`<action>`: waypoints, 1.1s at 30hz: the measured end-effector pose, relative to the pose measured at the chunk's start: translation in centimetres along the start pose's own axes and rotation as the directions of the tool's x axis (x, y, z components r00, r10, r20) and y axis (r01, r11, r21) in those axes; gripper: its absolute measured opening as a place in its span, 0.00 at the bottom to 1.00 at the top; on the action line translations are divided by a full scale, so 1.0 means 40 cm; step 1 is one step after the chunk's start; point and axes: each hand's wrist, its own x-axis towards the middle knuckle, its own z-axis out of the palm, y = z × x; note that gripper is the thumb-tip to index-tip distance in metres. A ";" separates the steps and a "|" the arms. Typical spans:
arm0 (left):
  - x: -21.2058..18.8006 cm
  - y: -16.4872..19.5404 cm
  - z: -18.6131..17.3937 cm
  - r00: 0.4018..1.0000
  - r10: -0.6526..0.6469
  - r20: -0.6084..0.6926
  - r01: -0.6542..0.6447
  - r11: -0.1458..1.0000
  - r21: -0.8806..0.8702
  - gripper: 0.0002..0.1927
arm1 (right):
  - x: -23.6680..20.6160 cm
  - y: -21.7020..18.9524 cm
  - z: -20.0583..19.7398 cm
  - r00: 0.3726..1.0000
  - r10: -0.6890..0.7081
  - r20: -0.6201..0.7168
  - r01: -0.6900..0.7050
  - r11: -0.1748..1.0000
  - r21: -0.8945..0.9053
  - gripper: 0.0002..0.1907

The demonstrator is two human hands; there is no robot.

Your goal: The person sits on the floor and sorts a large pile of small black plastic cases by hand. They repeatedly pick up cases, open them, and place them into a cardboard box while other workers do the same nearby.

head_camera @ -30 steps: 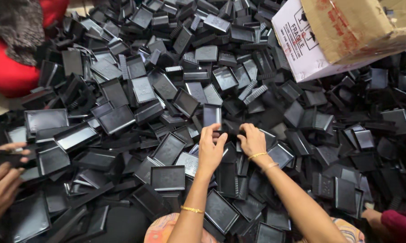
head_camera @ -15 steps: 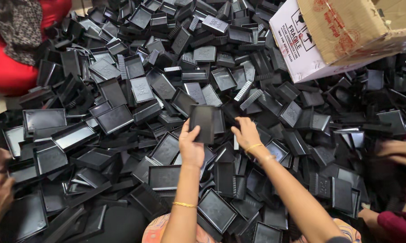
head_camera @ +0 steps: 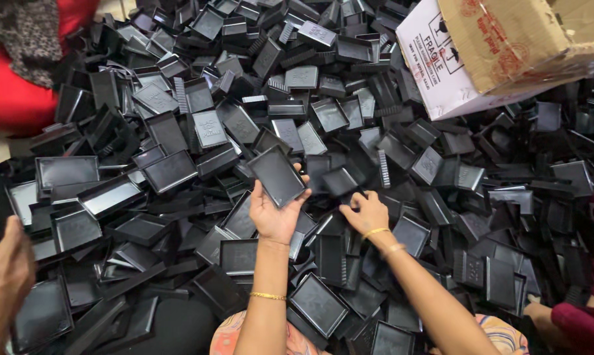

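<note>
My left hand (head_camera: 275, 213) holds a flat black plastic tray (head_camera: 276, 175) lifted off a large heap of similar black trays (head_camera: 198, 125), its hollow side facing me. My right hand (head_camera: 365, 212) rests on the heap just to the right, fingers curled on a small black tray (head_camera: 341, 181) lying there. Thin gold bangles sit on both wrists.
A cardboard box with a white printed side (head_camera: 481, 52) lies tilted on the heap at the upper right. Another person's hand (head_camera: 4, 276) is at the lower left, and someone in red (head_camera: 21, 98) sits at the upper left. A maroon sleeve (head_camera: 583, 322) shows at the lower right.
My left hand has raised its black tray and turned it from edge-on to flat, facing me. My right hand has shifted slightly right onto another tray.
</note>
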 end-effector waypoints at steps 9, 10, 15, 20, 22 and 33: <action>-0.041 -0.092 0.087 0.899 -0.242 0.364 -0.371 0.020 0.929 0.27 | -0.156 0.074 -0.254 0.951 -0.308 0.025 0.139 0.496 0.857 0.50; -0.048 -0.102 0.096 0.884 -0.269 0.382 -0.379 0.064 0.923 0.28 | -0.165 0.070 -0.268 0.950 -0.312 0.026 0.117 0.431 0.895 0.53; -0.064 -0.110 0.112 0.835 -0.245 0.493 -0.483 0.104 0.870 0.29 | -0.176 0.051 -0.292 0.949 -0.313 -0.022 0.150 0.390 0.908 0.56; -0.073 -0.121 0.122 0.827 -0.275 0.491 -0.446 0.212 0.870 0.29 | -0.189 0.054 -0.301 0.949 -0.316 0.022 0.128 0.448 0.885 0.55; -0.081 -0.138 0.134 0.827 -0.315 0.466 -0.428 0.185 0.884 0.35 | -0.192 0.052 -0.304 0.959 -0.282 0.037 0.105 0.470 0.877 0.53; -0.100 -0.169 0.111 0.933 -0.076 0.352 -0.339 0.142 0.930 0.20 | -0.194 0.092 -0.289 0.995 -0.084 0.061 -0.019 0.431 0.902 0.25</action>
